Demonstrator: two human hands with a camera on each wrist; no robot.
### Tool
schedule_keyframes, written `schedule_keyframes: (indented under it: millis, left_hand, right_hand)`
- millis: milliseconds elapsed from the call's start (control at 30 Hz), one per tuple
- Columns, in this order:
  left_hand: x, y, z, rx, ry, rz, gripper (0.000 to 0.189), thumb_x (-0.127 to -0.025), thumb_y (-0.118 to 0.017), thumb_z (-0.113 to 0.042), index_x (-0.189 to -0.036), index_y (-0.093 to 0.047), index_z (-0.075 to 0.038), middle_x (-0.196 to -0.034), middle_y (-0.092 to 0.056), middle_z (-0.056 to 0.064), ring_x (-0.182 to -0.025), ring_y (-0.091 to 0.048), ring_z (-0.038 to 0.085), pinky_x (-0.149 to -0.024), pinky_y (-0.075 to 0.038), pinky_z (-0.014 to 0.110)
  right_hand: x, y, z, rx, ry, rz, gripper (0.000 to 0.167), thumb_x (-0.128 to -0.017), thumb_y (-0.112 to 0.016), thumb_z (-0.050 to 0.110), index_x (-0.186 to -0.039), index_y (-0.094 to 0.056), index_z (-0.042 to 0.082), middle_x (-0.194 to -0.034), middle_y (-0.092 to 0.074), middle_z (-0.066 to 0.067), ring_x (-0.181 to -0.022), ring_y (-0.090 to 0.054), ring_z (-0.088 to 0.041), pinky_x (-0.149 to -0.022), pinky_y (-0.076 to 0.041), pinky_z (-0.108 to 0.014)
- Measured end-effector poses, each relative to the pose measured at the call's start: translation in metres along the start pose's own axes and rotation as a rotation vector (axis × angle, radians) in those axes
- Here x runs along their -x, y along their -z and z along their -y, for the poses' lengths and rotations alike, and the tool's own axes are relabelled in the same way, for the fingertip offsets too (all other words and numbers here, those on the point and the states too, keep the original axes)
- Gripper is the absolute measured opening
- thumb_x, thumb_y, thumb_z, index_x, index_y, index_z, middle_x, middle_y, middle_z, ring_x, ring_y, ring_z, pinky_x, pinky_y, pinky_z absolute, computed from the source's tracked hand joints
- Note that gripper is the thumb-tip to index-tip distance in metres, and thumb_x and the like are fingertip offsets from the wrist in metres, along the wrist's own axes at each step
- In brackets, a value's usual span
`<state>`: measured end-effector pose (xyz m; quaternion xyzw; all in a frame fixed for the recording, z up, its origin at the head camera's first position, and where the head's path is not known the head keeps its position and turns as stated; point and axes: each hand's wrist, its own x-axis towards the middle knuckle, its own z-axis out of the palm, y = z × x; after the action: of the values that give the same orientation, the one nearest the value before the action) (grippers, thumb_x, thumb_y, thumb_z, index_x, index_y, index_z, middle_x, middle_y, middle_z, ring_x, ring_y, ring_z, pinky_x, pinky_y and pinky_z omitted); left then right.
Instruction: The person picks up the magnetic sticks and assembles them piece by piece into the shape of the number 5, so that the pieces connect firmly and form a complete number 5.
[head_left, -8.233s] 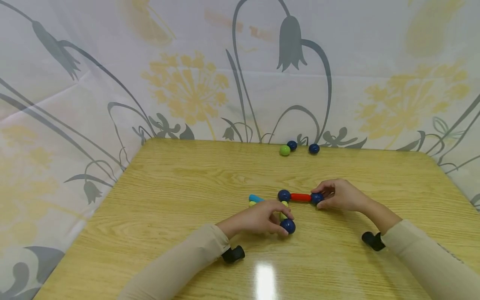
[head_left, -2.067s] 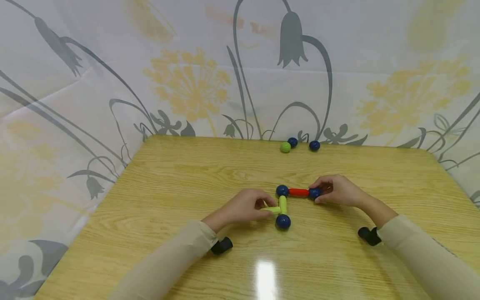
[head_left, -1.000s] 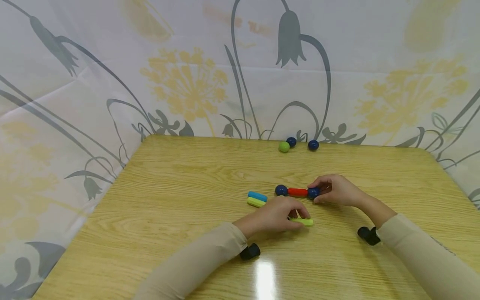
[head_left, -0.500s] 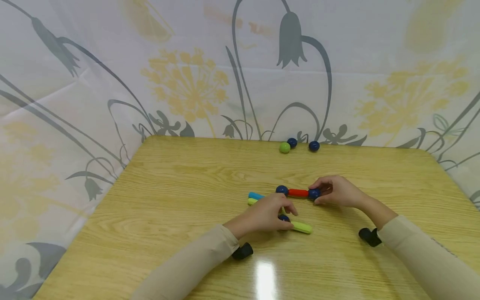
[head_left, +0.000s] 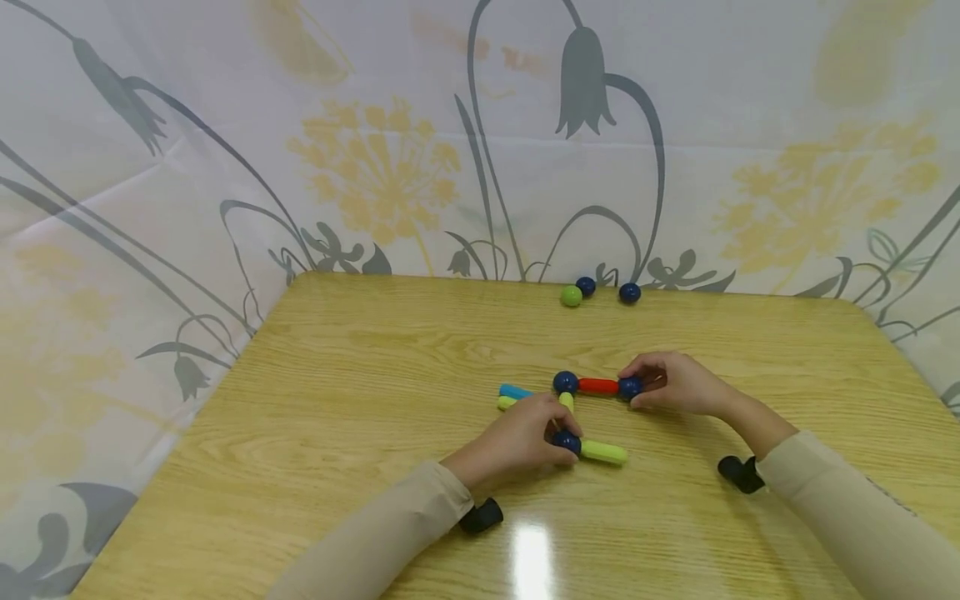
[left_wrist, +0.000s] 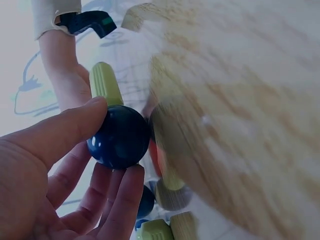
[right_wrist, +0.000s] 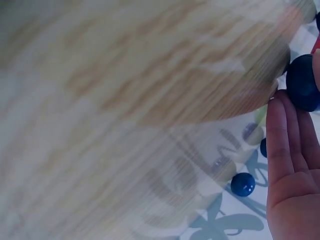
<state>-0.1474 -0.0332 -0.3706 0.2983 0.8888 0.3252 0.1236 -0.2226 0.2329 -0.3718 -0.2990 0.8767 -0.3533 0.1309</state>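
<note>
My left hand (head_left: 517,442) holds the near dark blue ball (left_wrist: 120,137) between thumb and fingers. A yellow-green rod (head_left: 604,452) extends rightward from that ball, its end touching it. Another yellow-green rod (head_left: 567,403), partly covered by the hand, runs from the near ball toward a dark blue corner ball (head_left: 566,382). From the corner a red rod (head_left: 598,386) leads to the right-hand dark blue ball (head_left: 630,387), which my right hand (head_left: 678,383) pinches. In the right wrist view, this ball (right_wrist: 303,82) sits against the fingertips.
A blue rod (head_left: 515,391) and a loose yellow-green rod (head_left: 506,402) lie left of the shape, partly behind the left hand. At the back edge of the wooden table (head_left: 375,350) are a green ball (head_left: 572,296) and two dark blue balls (head_left: 630,292). A patterned cloth (head_left: 480,167) hangs behind.
My left hand took a yellow-green rod from the left, carried it across to the near ball's right side, then let go of it and took hold of the ball. The right hand kept its place.
</note>
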Motion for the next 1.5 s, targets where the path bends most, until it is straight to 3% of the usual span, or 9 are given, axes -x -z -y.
schedule_keyframes:
  millis: [333,600,867,1133,1233,1500]
  left_hand:
    - [0.001,0.000,0.004,0.047,0.010,-0.007,0.021,-0.079,-0.077,-0.022,-0.097,-0.068,-0.015,-0.090,-0.054,-0.009,-0.079,-0.051,0.001,-0.068,-0.043,0.014]
    - [0.002,0.000,0.004,0.056,0.008,-0.017,0.021,-0.079,-0.077,-0.021,-0.097,-0.068,-0.015,-0.090,-0.055,-0.008,-0.078,-0.050,0.001,-0.068,-0.043,0.013]
    - [0.001,0.001,0.002,0.058,0.020,-0.015,0.020,-0.079,-0.077,-0.020,-0.096,-0.067,-0.015,-0.090,-0.054,-0.009,-0.078,-0.050,0.002,-0.069,-0.043,0.013]
    - [-0.005,-0.002,-0.001,0.060,0.013,0.003,0.020,-0.079,-0.077,-0.020,-0.096,-0.067,-0.015,-0.090,-0.053,-0.008,-0.079,-0.051,0.001,-0.069,-0.043,0.012]
    - [-0.003,-0.002,-0.002,0.067,0.021,0.006,0.021,-0.079,-0.077,-0.020,-0.096,-0.066,-0.014,-0.090,-0.053,-0.008,-0.078,-0.050,0.001,-0.069,-0.043,0.012]
    - [0.000,-0.002,-0.001,0.090,0.038,0.013,0.020,-0.078,-0.078,-0.020,-0.094,-0.066,-0.015,-0.089,-0.053,-0.009,-0.077,-0.050,0.000,-0.068,-0.043,0.013]
  right_hand:
    - [-0.002,0.009,0.001,-0.044,-0.020,0.067,0.043,-0.085,-0.070,0.018,-0.119,-0.056,-0.003,-0.114,-0.059,-0.017,-0.097,-0.061,-0.027,-0.080,-0.051,-0.032]
    - [-0.012,0.021,-0.010,0.013,-0.040,-0.059,0.034,-0.090,-0.064,0.016,-0.117,-0.058,-0.003,-0.105,-0.064,-0.015,-0.091,-0.061,-0.025,-0.074,-0.050,-0.030]
    - [-0.027,0.034,-0.018,0.067,-0.090,-0.181,0.038,-0.090,-0.064,0.015,-0.121,-0.055,-0.005,-0.115,-0.057,-0.025,-0.100,-0.057,-0.038,-0.081,-0.047,-0.049]
    - [-0.045,0.051,-0.036,0.065,-0.144,-0.256,0.044,-0.090,-0.062,0.008,-0.127,-0.047,-0.010,-0.120,-0.049,-0.032,-0.107,-0.049,-0.045,-0.087,-0.040,-0.056]
    - [-0.053,0.053,-0.042,0.037,-0.177,-0.241,0.051,-0.091,-0.062,0.010,-0.134,-0.040,-0.008,-0.124,-0.045,-0.033,-0.110,-0.046,-0.047,-0.088,-0.041,-0.056]
    - [-0.069,0.059,-0.049,-0.039,-0.231,-0.092,0.075,-0.091,-0.060,0.008,-0.147,-0.011,-0.003,-0.129,-0.032,-0.041,-0.117,-0.037,-0.054,-0.090,-0.039,-0.058]
